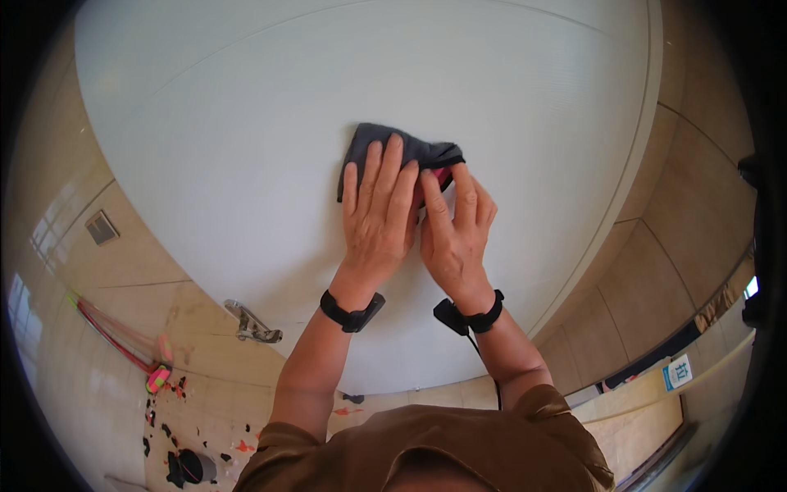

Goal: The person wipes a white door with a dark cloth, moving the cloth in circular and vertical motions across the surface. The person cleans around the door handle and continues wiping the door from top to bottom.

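A grey cloth with black edging and a pink-red underside [363, 144] lies against a white door panel [246, 172]. My left hand [378, 215] presses flat on the cloth with its fingers spread over it. Beside it, my right hand [458, 227] pinches the cloth's pink-red right part, fingertips at its edge. Both wrists wear black bands with small boxes, and a cable hangs from the right one.
A metal door handle [252, 323] sticks out at the lower left. A wall switch [102, 227] is on the tiled wall. Below are a broom [158, 376], a dark bucket [197, 467] and scattered black and red scraps. A glass door with a sign [677, 372] stands at right.
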A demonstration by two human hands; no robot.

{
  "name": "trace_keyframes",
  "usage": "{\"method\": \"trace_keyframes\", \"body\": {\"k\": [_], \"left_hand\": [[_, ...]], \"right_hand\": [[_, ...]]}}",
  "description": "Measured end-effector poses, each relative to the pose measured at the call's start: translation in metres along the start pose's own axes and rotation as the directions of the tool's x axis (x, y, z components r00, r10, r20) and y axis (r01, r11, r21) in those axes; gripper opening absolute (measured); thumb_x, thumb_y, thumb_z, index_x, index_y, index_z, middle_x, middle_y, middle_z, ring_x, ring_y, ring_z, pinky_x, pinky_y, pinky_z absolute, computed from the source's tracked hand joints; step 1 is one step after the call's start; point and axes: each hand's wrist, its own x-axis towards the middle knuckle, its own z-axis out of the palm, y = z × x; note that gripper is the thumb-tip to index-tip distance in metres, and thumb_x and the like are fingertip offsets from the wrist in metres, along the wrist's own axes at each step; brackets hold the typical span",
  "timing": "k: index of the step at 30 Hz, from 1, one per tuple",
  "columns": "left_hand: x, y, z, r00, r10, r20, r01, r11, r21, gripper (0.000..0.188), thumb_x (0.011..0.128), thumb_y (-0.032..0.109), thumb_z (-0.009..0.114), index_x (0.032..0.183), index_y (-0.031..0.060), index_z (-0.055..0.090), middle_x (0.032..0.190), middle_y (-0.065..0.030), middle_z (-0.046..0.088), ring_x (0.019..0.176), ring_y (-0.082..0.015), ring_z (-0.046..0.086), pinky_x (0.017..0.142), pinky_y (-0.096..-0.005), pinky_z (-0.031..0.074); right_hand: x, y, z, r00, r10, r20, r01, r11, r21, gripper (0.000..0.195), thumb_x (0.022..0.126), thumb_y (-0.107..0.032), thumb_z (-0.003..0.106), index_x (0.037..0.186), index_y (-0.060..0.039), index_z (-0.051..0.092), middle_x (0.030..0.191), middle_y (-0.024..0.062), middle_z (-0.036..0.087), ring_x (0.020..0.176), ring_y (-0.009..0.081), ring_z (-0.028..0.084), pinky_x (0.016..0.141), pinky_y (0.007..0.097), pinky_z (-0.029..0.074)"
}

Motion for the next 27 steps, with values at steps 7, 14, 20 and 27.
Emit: {"method": "trace_keyframes", "body": {"k": [7, 14, 20, 27], "left_hand": [[-0.058, 0.022, 0.006, 0.99, 0.028, 0.142, -0.022, 0.999, -0.041, 0.048, 0.092, 0.009, 0.066, 0.138, 0.0025, 0.056, 0.149, -0.02, 0.053, 0.139, -0.0351, 0.05, 0.118, -0.0512, 0.028], [0.002, 0.019, 0.007, 0.995, 0.032, 0.09, -0.031, 0.999, -0.009, 0.046, 0.092, 0.005, 0.063, 0.138, 0.0018, 0.056, 0.15, -0.0214, 0.051, 0.14, -0.0365, 0.049, 0.117, -0.0522, 0.029], [-0.037, 0.036, 0.015, 0.992, 0.011, 0.123, -0.007, 0.999, -0.039, 0.05, 0.093, 0.011, 0.065, 0.141, 0.0032, 0.054, 0.153, -0.0204, 0.048, 0.14, -0.0357, 0.048, 0.117, -0.0519, 0.03], [-0.056, 0.032, 0.006, 0.98, 0.017, 0.2, -0.015, 1.0, -0.011, 0.051, 0.094, 0.013, 0.065, 0.142, 0.0037, 0.054, 0.153, -0.019, 0.048, 0.141, -0.034, 0.047, 0.119, -0.0506, 0.029]], "right_hand": [[-0.063, 0.008, -0.021, 0.992, 0.042, 0.118, -0.045, 0.999, 0.027, 0.047, 0.082, 0.011, 0.059, 0.126, -0.0017, 0.066, 0.14, 0.0246, 0.052, 0.119, 0.0375, 0.053, 0.1, 0.0451, 0.04], [-0.007, 0.02, -0.022, 1.0, 0.012, 0.016, -0.013, 0.999, 0.048, 0.051, 0.082, 0.011, 0.059, 0.131, -0.0006, 0.062, 0.14, 0.0239, 0.051, 0.12, 0.0393, 0.051, 0.101, 0.046, 0.04], [-0.043, 0.025, -0.022, 0.996, 0.024, 0.086, -0.028, 0.999, 0.041, 0.044, 0.085, 0.008, 0.058, 0.128, 0.0039, 0.062, 0.139, 0.0249, 0.052, 0.12, 0.0404, 0.05, 0.101, 0.0475, 0.041], [-0.052, 0.027, -0.022, 0.994, -0.017, 0.105, 0.009, 0.997, 0.081, 0.045, 0.085, 0.008, 0.059, 0.129, 0.0019, 0.062, 0.14, 0.0258, 0.05, 0.12, 0.0415, 0.049, 0.101, 0.0481, 0.041]]}}
